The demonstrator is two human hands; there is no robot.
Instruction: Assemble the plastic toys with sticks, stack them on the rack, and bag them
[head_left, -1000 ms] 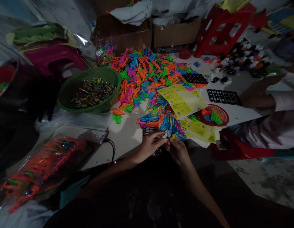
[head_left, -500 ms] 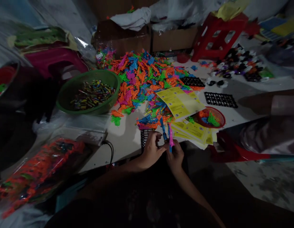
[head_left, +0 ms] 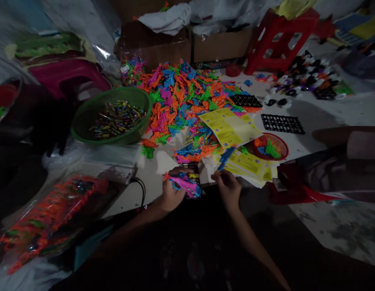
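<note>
My left hand (head_left: 172,195) is closed round a pink and blue plastic piece (head_left: 187,185), low in the middle of the view. To its right my right hand (head_left: 229,189) pinches the lower end of a blue plastic piece (head_left: 226,158), which tilts up to the right over yellow printed sheets (head_left: 249,166). The two hands are apart. Partly hidden behind my left hand lies a black grid tray (head_left: 191,166). Beyond the hands spreads a large heap of orange, blue, green and pink plastic pieces (head_left: 178,95) on the white table (head_left: 155,163).
A green basin (head_left: 79,131) of small colourful sticks stands left of the heap. At right are a red basket (head_left: 284,147), a black grid (head_left: 282,123) and another person's arm (head_left: 329,133). A bag of orange pieces (head_left: 54,218) lies lower left.
My hands have moved apart, the left one to the left with the pink and blue piece. The blue piece in my right hand now tilts to the right.
</note>
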